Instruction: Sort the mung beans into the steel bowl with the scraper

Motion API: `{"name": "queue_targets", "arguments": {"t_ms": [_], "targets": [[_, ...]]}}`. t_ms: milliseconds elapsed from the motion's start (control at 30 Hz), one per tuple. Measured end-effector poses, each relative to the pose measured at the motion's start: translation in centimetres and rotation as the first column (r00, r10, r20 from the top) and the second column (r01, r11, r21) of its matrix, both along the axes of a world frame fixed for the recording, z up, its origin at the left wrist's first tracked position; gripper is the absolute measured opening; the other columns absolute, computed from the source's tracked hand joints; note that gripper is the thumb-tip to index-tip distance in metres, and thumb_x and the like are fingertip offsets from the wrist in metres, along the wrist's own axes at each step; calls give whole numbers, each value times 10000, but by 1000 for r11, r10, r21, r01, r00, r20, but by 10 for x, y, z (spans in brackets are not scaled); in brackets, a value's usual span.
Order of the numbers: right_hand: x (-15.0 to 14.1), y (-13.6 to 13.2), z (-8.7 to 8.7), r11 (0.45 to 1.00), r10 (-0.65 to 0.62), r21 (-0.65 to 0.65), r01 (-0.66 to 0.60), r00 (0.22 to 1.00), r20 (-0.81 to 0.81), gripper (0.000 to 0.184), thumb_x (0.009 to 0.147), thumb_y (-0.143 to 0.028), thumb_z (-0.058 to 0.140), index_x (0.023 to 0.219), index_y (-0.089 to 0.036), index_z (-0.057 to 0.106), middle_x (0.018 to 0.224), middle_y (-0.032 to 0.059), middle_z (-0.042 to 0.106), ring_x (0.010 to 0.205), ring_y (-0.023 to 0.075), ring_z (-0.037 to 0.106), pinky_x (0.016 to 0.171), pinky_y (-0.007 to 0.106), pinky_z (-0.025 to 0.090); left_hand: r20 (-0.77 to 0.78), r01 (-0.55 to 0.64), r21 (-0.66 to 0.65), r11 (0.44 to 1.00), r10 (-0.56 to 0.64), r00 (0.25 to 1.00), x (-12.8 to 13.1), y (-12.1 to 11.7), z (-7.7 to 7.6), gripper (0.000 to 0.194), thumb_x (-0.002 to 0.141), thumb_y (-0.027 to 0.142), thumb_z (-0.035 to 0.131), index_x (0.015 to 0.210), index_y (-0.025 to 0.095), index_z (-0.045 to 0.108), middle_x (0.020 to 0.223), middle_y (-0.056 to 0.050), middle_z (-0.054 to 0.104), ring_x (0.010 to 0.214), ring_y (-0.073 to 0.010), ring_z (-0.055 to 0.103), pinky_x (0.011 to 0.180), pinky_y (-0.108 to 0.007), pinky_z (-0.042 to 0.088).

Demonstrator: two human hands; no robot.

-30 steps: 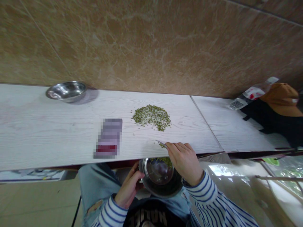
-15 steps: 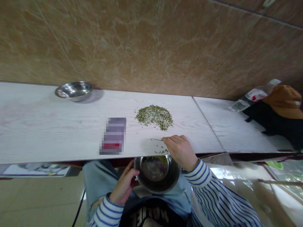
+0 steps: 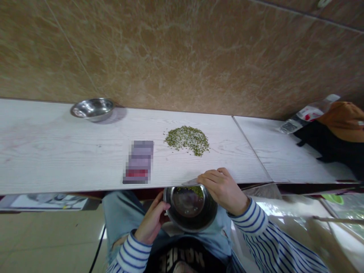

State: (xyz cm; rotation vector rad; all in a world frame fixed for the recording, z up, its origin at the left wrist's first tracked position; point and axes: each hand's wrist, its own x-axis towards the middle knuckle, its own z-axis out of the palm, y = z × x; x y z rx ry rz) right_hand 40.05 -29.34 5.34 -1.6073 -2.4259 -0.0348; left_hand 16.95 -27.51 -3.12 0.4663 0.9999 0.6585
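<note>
Centrally, the right hand [image 3: 223, 189] pinches a thin flat tool [image 3: 190, 182]; left of this grip, the left hand [image 3: 153, 220] clasps a metal bowl [image 3: 192, 225]; beyond, green grains [image 3: 187, 138] lie scattered.

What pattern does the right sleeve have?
The right sleeve has blue and white stripes, clearest in the head view.

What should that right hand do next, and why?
Maybe the right hand should move the thin tool to the green grains: the tool's at the edge of the table beside the bowl the left hand holds, and many grains lie farther back.
</note>
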Motion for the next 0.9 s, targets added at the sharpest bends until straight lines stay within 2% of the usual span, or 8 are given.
{"name": "queue_targets", "arguments": {"t_ms": [133, 200, 300, 367, 467, 733, 900], "targets": [[2, -11, 2, 999, 33, 12, -32, 999, -31, 211, 888, -176, 469, 1028, -248, 609, 1010, 16, 669, 956, 123, 557, 795, 302, 295, 26, 32, 4, 999, -32, 999, 7, 0, 0, 395, 657, 164, 561, 1046, 229, 582, 753, 26, 619, 689, -148, 555, 605, -277, 450], [5, -15, 2, 1000, 9, 25, -8, 999, -50, 213, 894, -181, 458, 1038, -239, 604, 1015, 19, 669, 957, 124, 560, 800, 300, 303, 31, 57, 5, 998, -57, 998, 10, -2, -1, 392, 663, 160, 557, 1048, 228, 581, 737, 28, 615, 672, -145, 547, 588, -272, 441], [13, -20, 1, 986, -150, 58, 154, 987, -65, 212, 904, -183, 437, 1044, -203, 596, 981, 33, 673, 922, 129, 572, 786, 289, 319, 33, 84, 9, 996, -84, 996, 15, -5, -5, 400, 682, 164, 547, 1076, 234, 568, 744, 26, 622, 674, -141, 545, 583, -264, 432], [18, -21, -1, 955, -282, 84, 285, 958, -49, 212, 907, -193, 434, 1047, -181, 593, 934, 41, 677, 874, 133, 581, 761, 283, 327, 33, 93, 8, 996, -93, 995, 17, -6, -7, 413, 688, 170, 547, 1096, 237, 558, 762, 22, 632, 676, -136, 549, 591, -260, 431], [21, -23, -4, 921, -379, 103, 376, 925, 16, 217, 899, -195, 443, 1052, -173, 596, 887, 45, 680, 819, 140, 587, 731, 284, 329, 34, 100, 5, 995, -100, 994, 18, -8, -10, 431, 679, 183, 565, 1106, 236, 557, 779, 15, 649, 670, -139, 564, 584, -256, 428], [-6, -35, -6, 951, -303, 84, 299, 952, 34, 237, 898, -187, 446, 1091, -192, 583, 964, 53, 673, 859, 167, 568, 746, 320, 326, 29, 92, 4, 996, -92, 995, 18, -9, -7, 513, 671, 185, 567, 1180, 245, 538, 860, -2, 682, 722, -164, 592, 608, -278, 447], [-17, -44, -3, 969, -245, 38, 246, 969, -19, 241, 888, -176, 460, 1094, -190, 585, 999, 51, 664, 932, 177, 556, 826, 330, 338, 39, 92, -5, 996, -92, 995, 20, -7, -1, 429, 671, 160, 557, 1094, 231, 581, 757, 13, 650, 674, -152, 567, 599, -276, 447]]}}
